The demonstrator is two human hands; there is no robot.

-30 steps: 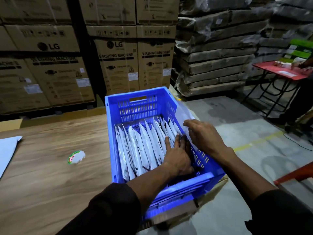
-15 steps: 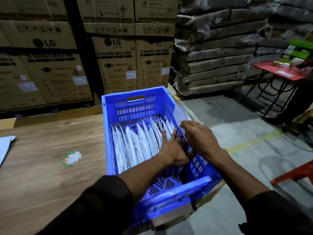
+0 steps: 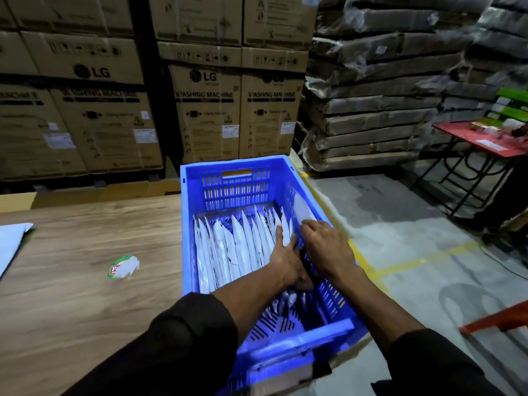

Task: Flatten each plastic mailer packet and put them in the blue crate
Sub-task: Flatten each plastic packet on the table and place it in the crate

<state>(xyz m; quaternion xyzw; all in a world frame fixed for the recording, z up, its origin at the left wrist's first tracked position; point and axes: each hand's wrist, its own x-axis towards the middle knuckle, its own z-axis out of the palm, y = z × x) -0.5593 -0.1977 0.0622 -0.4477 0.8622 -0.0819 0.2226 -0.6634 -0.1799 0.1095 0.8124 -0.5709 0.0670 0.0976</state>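
Observation:
The blue crate sits at the right end of the wooden table. Several white mailer packets stand on edge in a row inside it. My left hand reaches into the crate, its straight fingers pressing the right end of the row leftward. Just right of it, my right hand grips one more mailer packet that stands against the crate's right wall. The lower part of this packet is hidden behind my hands.
A round printed sticker lies on the table left of the crate, with a pale sheet at the far left. Stacked cardboard boxes and wrapped bundles stand behind. A red table and an orange frame are to the right.
My right hand has lowered the packet along the crate's right wall. My left hand has slid a little farther along the row, holding it aside.

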